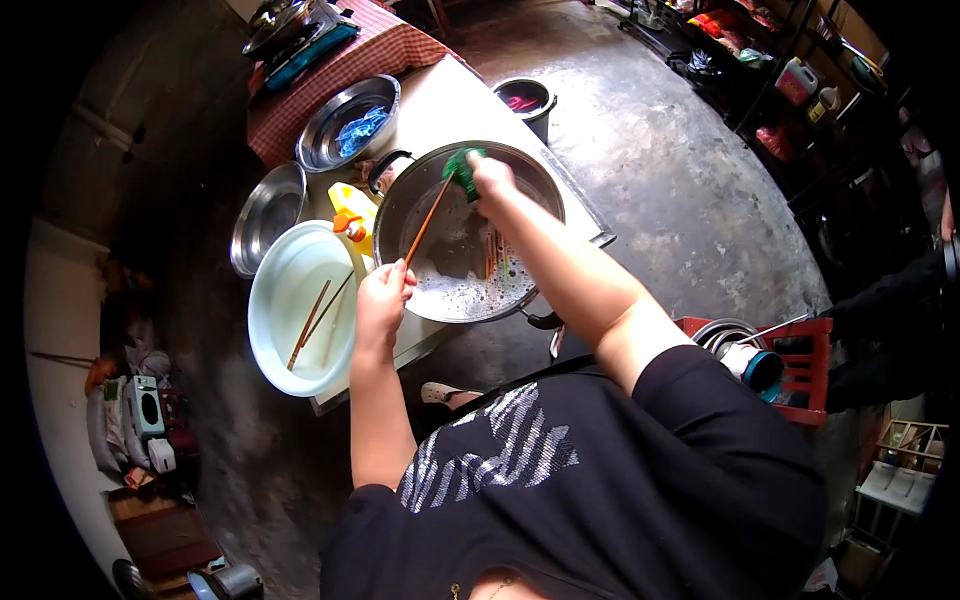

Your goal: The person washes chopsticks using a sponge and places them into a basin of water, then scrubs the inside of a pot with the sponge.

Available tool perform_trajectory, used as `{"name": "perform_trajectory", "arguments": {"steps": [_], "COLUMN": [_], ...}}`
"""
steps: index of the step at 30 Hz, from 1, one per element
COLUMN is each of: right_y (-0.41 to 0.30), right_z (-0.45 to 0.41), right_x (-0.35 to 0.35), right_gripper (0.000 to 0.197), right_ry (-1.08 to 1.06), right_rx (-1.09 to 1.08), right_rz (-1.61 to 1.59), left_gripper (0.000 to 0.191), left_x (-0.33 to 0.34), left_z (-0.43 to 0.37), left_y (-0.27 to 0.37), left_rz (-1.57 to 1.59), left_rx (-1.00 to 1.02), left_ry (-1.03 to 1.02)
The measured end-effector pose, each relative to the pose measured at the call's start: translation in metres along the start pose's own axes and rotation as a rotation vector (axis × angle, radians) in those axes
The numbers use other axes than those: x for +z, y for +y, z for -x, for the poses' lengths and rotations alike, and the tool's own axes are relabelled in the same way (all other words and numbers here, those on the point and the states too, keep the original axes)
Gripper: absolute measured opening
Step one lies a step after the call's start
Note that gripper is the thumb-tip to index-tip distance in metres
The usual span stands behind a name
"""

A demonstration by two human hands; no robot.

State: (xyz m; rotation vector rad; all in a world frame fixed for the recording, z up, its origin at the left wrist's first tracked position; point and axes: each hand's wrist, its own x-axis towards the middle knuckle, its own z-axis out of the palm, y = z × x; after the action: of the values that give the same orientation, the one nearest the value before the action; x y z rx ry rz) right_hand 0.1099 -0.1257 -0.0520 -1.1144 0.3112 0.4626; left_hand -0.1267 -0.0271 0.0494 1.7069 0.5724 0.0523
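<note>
My left hand [382,304] grips the near end of a brown chopstick [430,225], which slants over a large metal pot [379,259] of soapy water. At its far end, my right hand [487,180] holds a green scrubbing mesh [463,171] against the chopstick. More sticks [491,255] lie in the pot's foamy water. To the left of the pot stands a pale blue plastic basin [259,315] of water, with several chopsticks [306,330] in it. Between basin and pot is a yellow bottle [352,201] with an orange cap.
Beyond the basin stand a steel bowl [266,217] and another steel bowl [319,142] holding a blue mesh. A dark bucket [536,112] is past the table edge. A red chair [814,367] with stacked cookware stands at the right, near a person's dark-clothed legs [877,322].
</note>
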Motion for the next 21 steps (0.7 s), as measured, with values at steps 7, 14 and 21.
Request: {"name": "perform_trajectory", "arguments": {"steps": [7, 14, 21], "right_y": [-0.015, -0.008, -0.008], "right_z": [0.046, 0.062, 0.067], "right_x": [0.01, 0.013, 0.013], "right_gripper": [0.03, 0.025, 0.026], "right_ry": [-0.534, -0.759, -0.758], "right_rx": [0.234, 0.06, -0.355], "right_rz": [-0.317, -0.178, 0.269], "left_gripper": [0.026, 0.026, 0.025], "left_x": [-0.012, 0.042, 0.013], "left_z": [-0.008, -0.044, -0.065], "left_y": [-0.014, -0.024, 0.017], "left_rz": [0.378, 0.552, -0.62], "left_rx": [-0.127, -0.15, 0.391], "left_ry": [-0.037, -0.066, 0.459]}}
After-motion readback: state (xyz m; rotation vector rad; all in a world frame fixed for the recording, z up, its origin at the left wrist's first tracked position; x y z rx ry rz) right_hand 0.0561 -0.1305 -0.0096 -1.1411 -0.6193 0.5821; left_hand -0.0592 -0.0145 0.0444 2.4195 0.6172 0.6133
